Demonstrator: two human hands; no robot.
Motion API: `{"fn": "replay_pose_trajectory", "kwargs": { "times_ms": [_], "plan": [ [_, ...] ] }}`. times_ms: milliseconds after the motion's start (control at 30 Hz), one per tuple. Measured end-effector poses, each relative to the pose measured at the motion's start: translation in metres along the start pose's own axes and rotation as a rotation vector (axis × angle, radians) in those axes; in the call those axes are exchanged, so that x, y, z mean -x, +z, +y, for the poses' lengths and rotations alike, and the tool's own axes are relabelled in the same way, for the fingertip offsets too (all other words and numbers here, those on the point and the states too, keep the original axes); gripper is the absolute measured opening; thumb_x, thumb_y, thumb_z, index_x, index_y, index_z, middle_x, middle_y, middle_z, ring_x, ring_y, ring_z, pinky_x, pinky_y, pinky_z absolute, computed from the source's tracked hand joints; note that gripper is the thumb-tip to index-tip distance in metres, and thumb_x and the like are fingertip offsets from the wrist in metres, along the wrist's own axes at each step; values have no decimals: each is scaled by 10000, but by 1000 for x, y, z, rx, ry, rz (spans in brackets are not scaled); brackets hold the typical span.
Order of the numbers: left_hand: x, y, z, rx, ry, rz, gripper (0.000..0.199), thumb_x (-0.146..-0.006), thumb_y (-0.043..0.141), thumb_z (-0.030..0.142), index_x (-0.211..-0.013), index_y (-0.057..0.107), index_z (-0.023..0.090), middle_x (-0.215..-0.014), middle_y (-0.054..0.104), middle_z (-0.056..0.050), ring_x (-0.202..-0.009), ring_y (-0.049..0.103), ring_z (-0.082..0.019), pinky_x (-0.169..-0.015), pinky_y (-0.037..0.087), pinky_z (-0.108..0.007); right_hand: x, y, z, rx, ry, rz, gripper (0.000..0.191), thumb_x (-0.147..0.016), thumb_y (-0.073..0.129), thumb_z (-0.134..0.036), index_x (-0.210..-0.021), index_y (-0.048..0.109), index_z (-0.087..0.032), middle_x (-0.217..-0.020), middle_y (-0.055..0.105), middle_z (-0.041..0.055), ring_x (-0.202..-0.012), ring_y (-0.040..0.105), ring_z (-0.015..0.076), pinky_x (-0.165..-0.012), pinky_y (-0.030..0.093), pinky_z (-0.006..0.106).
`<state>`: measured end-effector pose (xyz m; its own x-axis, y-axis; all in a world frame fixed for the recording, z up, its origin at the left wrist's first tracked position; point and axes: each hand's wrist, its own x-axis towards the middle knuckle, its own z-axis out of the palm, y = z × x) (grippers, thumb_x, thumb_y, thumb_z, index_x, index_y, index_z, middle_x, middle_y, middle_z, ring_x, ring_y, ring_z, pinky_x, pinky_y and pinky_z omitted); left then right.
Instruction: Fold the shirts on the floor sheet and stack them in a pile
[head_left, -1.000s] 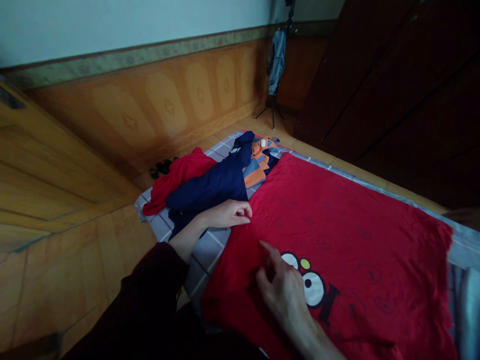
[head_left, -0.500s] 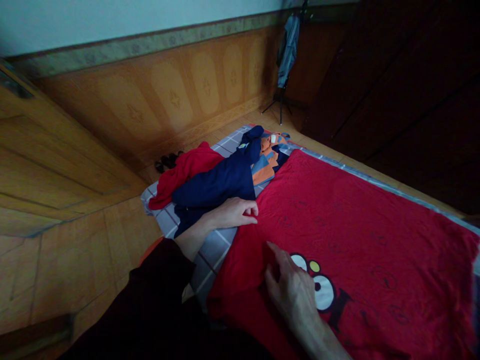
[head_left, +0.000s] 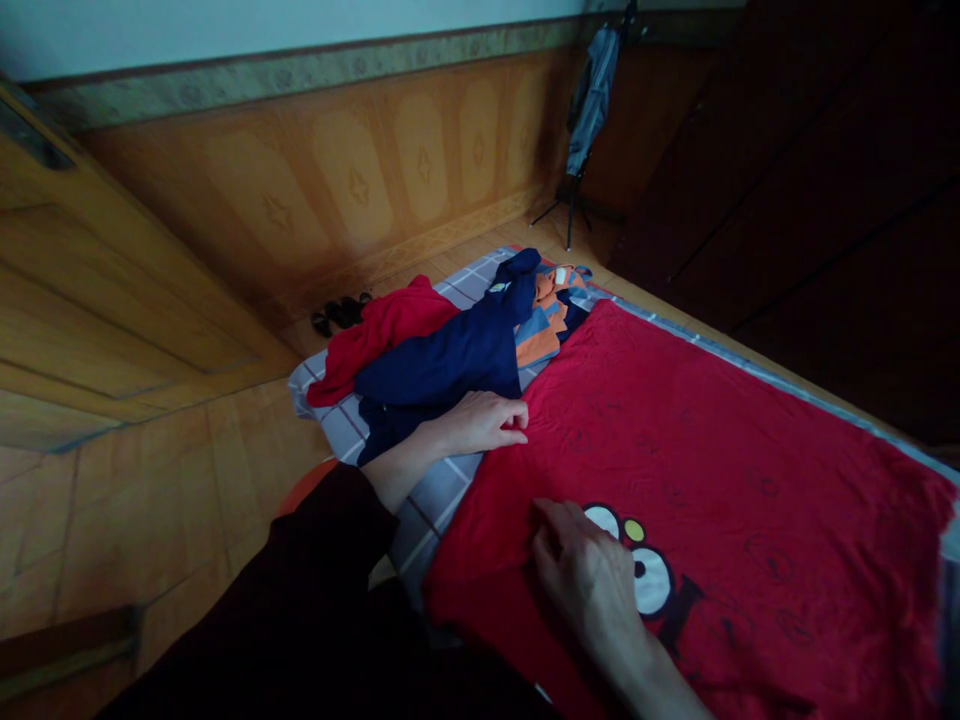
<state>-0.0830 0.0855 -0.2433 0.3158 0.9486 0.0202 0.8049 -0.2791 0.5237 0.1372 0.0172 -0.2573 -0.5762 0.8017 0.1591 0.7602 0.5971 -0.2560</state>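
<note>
A large red cloth [head_left: 675,400] with printed cartoon eyes lies spread over a surface with a grey checked cover [head_left: 442,490]. At the cloth's left edge, my left hand [head_left: 484,422] has thumb and fingertips pinched together on the red fabric. Lower down, my right hand [head_left: 589,565] rests on the cloth beside the eyes, its fingers curled and their tips partly hidden; whether it grips fabric is unclear. Beyond my left hand lie a dark blue garment [head_left: 450,360], an orange and blue patterned garment [head_left: 540,335] and a crumpled red garment [head_left: 382,335].
A wooden door [head_left: 112,290] stands at the left. Dark shoes [head_left: 341,313] sit on the floor by the tiled wall. A black stand [head_left: 571,205] with a hanging grey cloth [head_left: 592,100] is in the far corner. A dark cabinet [head_left: 810,190] rises at the right.
The view has shifted slightly. My right hand's fingers, stretched further apart before, are now more curled. My left hand stays at the cloth's edge.
</note>
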Motion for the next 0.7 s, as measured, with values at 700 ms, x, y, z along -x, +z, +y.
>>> {"fn": "replay_pose_trajectory", "kwargs": {
  "times_ms": [700],
  "plan": [
    [38,23,46,-309,354,-112,485,-974,383,408,-1396,355,172,-1476,367,-84,-1383,268,-208,-1127,226,-373,34,1,-24,155,-417,130,257,-790,585,-160,-1033,641,-96,-1101,655,143,-1037,578,261,-930,442,388]
  ]
}}
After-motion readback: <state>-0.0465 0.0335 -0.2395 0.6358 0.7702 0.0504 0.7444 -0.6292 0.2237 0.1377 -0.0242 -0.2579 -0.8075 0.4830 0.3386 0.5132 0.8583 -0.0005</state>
